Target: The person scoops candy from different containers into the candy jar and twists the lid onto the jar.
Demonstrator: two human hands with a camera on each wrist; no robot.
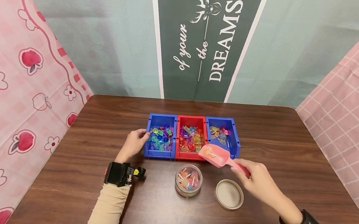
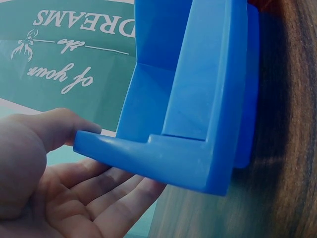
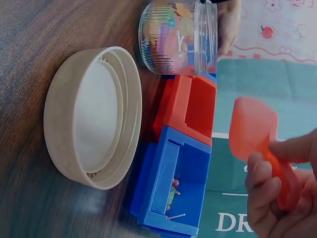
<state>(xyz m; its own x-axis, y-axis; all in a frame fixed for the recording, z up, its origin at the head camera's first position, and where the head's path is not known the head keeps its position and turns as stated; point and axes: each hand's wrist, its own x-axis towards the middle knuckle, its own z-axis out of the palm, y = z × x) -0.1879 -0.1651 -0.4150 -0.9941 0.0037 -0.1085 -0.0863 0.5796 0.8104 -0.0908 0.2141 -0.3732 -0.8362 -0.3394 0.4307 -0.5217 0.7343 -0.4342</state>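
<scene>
My right hand [image 1: 257, 179] grips the handle of a pink scoop [image 1: 215, 155], whose bowl holds a few small candy-like pieces and overlaps the front of the red bin and the right blue bin. In the right wrist view, fingers and thumb curl round the scoop [image 3: 253, 129]. With thumb and fingers my left hand [image 1: 132, 144] holds the side wall of the left blue bin [image 1: 159, 154], seen close in the left wrist view. Colourful clear beads lie in that bin and in the red bin [image 1: 190, 156]. The right blue bin [image 1: 235, 145] has a smaller pile of mixed pieces.
In front of the bins stands an uncapped clear jar [image 1: 187, 191] with small lollipop-like pieces inside. Its beige lid [image 1: 229, 194] lies upturned on the brown table [image 1: 157, 217], right of the jar. A printed curtain [image 1: 127, 50] hangs behind the table.
</scene>
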